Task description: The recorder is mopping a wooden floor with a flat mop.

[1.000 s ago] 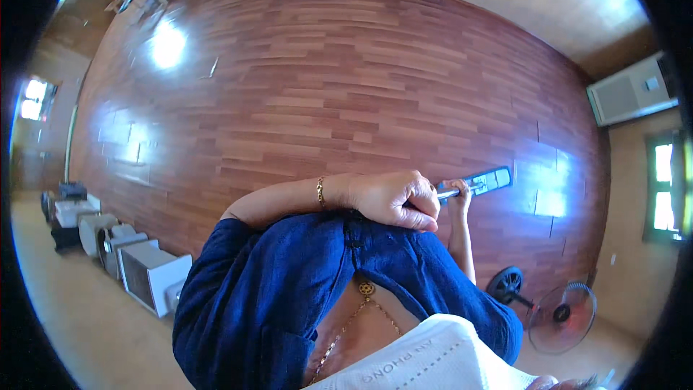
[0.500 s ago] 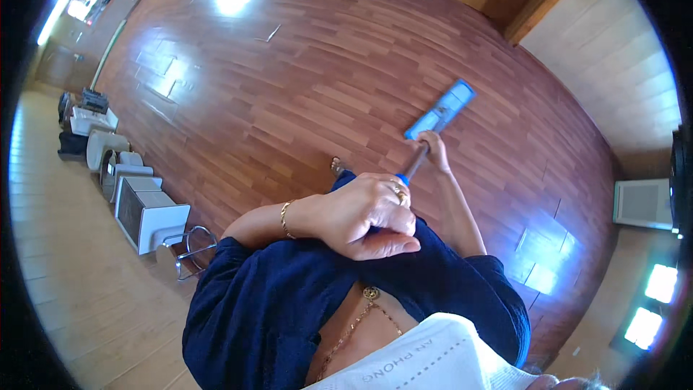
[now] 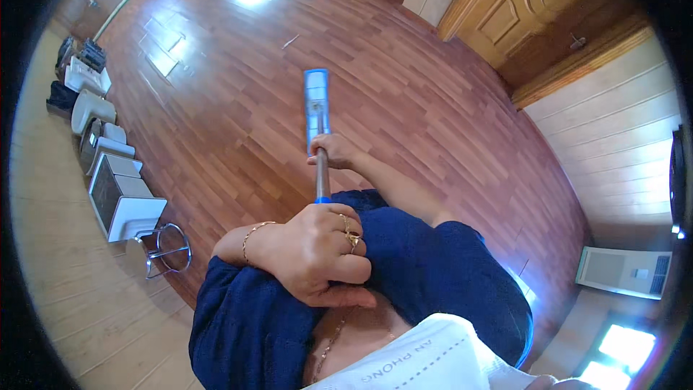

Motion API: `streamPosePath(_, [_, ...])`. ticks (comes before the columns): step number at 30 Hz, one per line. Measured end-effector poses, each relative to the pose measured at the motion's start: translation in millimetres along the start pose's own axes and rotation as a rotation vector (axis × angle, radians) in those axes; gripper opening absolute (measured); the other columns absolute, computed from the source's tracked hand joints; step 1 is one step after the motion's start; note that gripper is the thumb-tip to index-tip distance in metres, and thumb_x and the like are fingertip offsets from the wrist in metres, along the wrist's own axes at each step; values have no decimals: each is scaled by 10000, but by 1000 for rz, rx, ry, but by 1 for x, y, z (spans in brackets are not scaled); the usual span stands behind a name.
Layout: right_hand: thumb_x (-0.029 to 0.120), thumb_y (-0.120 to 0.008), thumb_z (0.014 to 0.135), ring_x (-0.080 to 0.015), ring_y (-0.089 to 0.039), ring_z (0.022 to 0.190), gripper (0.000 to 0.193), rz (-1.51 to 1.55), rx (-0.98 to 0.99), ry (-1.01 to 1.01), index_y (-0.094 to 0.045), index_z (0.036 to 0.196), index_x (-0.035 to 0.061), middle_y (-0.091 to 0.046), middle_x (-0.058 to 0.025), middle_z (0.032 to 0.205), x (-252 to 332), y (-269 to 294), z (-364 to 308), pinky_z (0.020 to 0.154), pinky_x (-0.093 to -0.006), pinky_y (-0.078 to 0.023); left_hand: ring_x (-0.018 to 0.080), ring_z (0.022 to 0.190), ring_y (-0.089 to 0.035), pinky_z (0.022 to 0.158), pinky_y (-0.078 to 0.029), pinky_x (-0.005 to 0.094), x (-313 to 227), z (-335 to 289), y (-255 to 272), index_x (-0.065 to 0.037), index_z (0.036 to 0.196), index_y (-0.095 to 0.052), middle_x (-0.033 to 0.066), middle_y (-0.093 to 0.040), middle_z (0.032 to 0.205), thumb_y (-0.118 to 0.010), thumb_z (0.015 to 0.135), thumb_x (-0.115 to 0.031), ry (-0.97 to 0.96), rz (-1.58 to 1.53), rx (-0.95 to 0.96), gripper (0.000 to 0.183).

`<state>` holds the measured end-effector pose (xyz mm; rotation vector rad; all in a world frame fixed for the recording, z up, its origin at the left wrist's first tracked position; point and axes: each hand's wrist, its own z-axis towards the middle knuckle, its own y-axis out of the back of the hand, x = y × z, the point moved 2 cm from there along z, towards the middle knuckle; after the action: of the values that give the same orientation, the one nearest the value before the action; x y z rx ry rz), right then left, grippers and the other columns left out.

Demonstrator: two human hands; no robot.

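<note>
A flat mop with a blue rectangular head [image 3: 316, 90] rests on the brown wood-plank floor [image 3: 404, 115] ahead of me. My left hand [image 3: 321, 253], with rings and a bracelet, is closed round the top of its handle, close to my chest. Lower down, my right hand [image 3: 333, 152] wraps round the metal pole [image 3: 322, 182], just on the near side of the mop head. The pole points almost straight away from me. Part of the mop head is hidden behind the right hand.
Along the left wall stand a metal-framed stool [image 3: 170, 249], a white cabinet [image 3: 126, 198] and several chairs and boxes. A wooden door [image 3: 534, 22] is at the far right. A white floor-standing appliance [image 3: 624, 272] sits by the right wall. A thin pale strip [image 3: 290, 41] lies on the floor.
The mop head has swung from the right to the left and now points nearly straight ahead. Both hands moved left with the pole, keeping their grip. My view has turned a little.
</note>
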<state>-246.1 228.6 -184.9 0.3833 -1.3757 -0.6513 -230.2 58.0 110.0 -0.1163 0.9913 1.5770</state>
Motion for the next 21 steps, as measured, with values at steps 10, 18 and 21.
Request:
streamPosePath(10, [362,-693,747,-251,-613,905,221,-239,27,-75,-630,784,154,-639,-24,852,-42,6,64,789,-510,-364,242,566,-505,560,-391,366,54,-15,26,-108,576,-453,43,-421,568,-772,723,-274,149,137,-17,388])
streamPosePath(18, [363,-691,773,-234,-621,897,225,-322,-159,-306,-630,821,152,-644,-32,907,-115,60,30,775,-416,-437,259,642,-544,608,-430,376,115,-26,29,-106,657,-507,48,-507,628,-828,680,-212,165,-79,-85,339])
streamPosePath(21, [317,-726,744,-278,-623,750,222,-473,-304,-287,-632,771,118,-625,-70,784,-128,87,-6,667,-400,-483,255,695,-560,629,-444,361,136,-22,19,-100,701,-532,49,-558,693,-833,687,-209,160,-122,-139,321])
